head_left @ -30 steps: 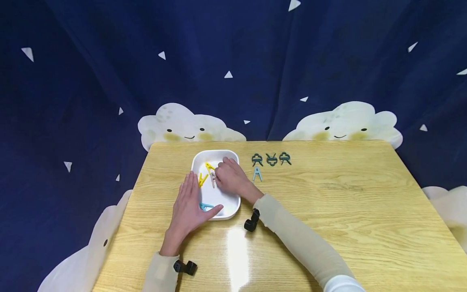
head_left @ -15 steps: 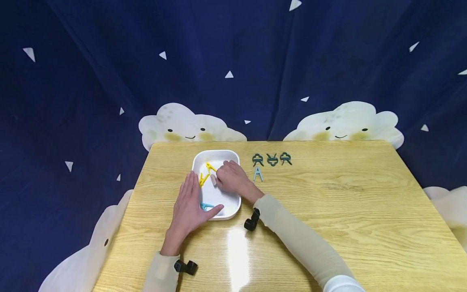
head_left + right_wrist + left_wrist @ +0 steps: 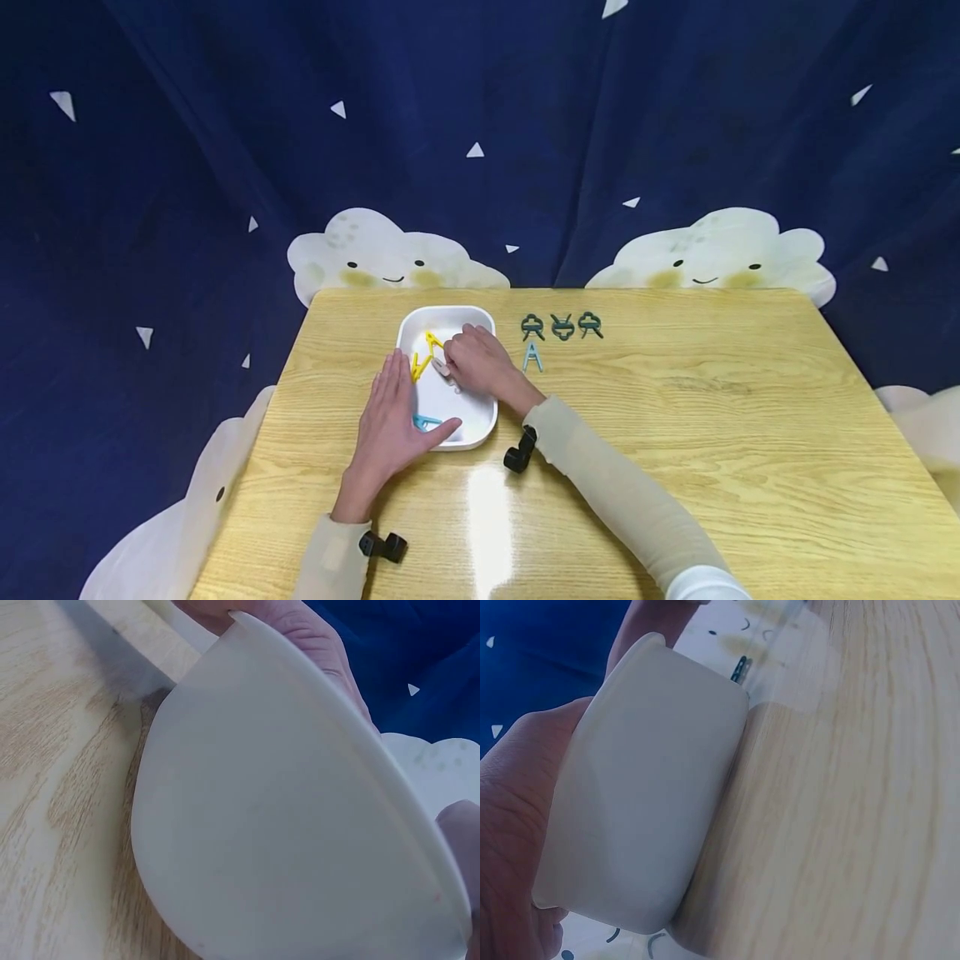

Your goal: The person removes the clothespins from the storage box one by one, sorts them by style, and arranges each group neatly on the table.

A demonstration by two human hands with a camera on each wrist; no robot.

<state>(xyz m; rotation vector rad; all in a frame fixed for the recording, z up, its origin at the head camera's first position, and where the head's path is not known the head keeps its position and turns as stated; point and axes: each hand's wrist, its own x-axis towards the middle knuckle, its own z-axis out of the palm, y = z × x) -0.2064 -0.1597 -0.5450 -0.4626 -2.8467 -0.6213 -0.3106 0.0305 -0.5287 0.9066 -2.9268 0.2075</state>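
Note:
A white tray [image 3: 480,429] holds two yellow clothespins [image 3: 420,367], a light blue clothespin [image 3: 427,422] and a greyish-beige clothespin [image 3: 439,367]. My left hand [image 3: 390,425] lies along the tray's left side with straight fingers, its thumb reaching over the near rim. Over the tray's right half, my right hand [image 3: 480,362] has curled fingers and pinches the beige clothespin, partly hiding it. In both wrist views the tray's outer wall [image 3: 637,787] covers most of the hands' work.
Right of the tray, three dark green clips [image 3: 562,327] lie in a row on the wooden table [image 3: 675,433]. A light blue clothespin [image 3: 532,357] lies just below them. A dark blue curtain [image 3: 420,100] with clouds hangs behind the table.
The beige clothespin has turned and now sits against my right fingers, partly covered. My right hand has shifted very slightly; the left hand keeps its place on the tray.

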